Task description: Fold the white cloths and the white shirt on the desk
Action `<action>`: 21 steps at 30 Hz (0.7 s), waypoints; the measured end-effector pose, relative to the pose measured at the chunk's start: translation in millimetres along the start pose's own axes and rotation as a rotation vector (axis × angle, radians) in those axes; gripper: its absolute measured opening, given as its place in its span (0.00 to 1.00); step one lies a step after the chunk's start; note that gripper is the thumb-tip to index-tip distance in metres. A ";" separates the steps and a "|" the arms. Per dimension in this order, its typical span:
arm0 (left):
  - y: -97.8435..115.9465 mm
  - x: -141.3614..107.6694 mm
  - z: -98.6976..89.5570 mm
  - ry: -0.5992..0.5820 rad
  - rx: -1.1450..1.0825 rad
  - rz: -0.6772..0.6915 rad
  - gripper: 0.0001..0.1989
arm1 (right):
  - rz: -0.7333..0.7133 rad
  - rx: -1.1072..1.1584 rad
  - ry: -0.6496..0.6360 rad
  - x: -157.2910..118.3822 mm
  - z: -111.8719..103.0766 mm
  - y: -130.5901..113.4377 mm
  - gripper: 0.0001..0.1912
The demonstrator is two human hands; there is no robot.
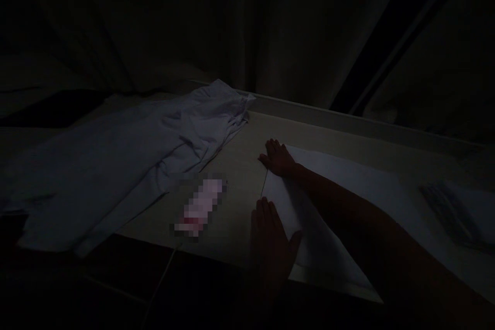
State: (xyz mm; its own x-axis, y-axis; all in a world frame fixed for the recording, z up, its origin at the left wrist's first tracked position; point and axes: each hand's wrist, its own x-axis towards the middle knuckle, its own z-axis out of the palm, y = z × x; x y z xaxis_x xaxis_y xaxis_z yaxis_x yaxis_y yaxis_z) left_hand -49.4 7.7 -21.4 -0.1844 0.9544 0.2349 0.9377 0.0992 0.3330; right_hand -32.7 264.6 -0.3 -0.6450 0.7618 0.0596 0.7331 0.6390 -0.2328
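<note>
Darkness swallows the left hand's (273, 242) wrist, and the right arm (348, 201) hides part of the white sheet (340, 165), whose right end is hard to make out. The sheet lies flat on the bench (232, 165), thin and straight-edged; cloth or paper, I cannot tell. Both grips are released, fingers extended, palms down: the right hand (280, 159) at its far left corner, the left at its near left edge. Pixelation masks an oblong item (204, 201) beside a soft, creased garment (127, 149).

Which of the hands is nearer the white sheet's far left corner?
The right hand, over that corner of the white sheet; the left hand is nearer the camera.
</note>
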 end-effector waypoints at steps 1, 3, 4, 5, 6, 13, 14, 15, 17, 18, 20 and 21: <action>-0.1 0.2 0.4 0.007 0.003 0.003 0.45 | -0.025 0.009 0.013 -8.7 -3.0 -10.3 0.42; -0.6 1.3 1.9 0.010 -0.002 0.016 0.45 | -0.100 0.047 0.053 -36.7 -6.3 -38.1 0.40; -0.9 2.0 2.9 0.012 -0.010 0.033 0.43 | -0.147 0.077 0.061 -55.4 -6.4 -54.1 0.39; -1.1 2.7 3.9 0.016 -0.020 0.051 0.40 | -0.184 0.106 0.072 -76.0 -5.4 -70.2 0.39; -1.3 3.2 4.8 0.024 -0.030 0.066 0.36 | -0.207 0.133 0.069 -97.4 -3.6 -85.3 0.38; -11.2 2.2 5.5 0.025 0.033 0.205 0.33 | -0.004 0.170 0.146 -199.5 -5.4 -112.8 0.30; -13.9 2.1 5.5 0.006 0.065 0.238 0.33 | 0.015 0.163 0.163 -206.7 -7.5 -107.2 0.28; -16.3 2.3 5.5 -0.010 0.100 0.250 0.33 | 0.028 0.154 0.177 -212.9 -8.9 -101.2 0.27; -19.1 3.1 5.4 -0.023 0.169 0.232 0.32 | 0.044 0.127 0.197 -223.4 -8.1 -89.7 0.25; -19.3 3.7 5.2 -0.027 0.201 0.215 0.32 | 0.052 0.110 0.206 -228.1 -6.0 -84.9 0.25; -18.1 5.4 4.6 -0.041 0.254 0.198 0.31 | 0.074 0.083 0.228 -236.4 0.4 -76.8 0.26; -16.9 6.4 4.3 -0.050 0.275 0.194 0.30 | 0.092 0.076 0.241 -240.2 3.9 -73.2 0.26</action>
State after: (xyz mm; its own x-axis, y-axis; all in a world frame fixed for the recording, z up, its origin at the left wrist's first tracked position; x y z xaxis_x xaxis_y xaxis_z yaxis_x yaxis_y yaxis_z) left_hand -65.2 13.3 -29.4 0.0133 0.9748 0.2227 0.9995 -0.0196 0.0261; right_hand 67.8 34.4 -1.3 -0.5000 0.8253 0.2623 0.7621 0.5632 -0.3193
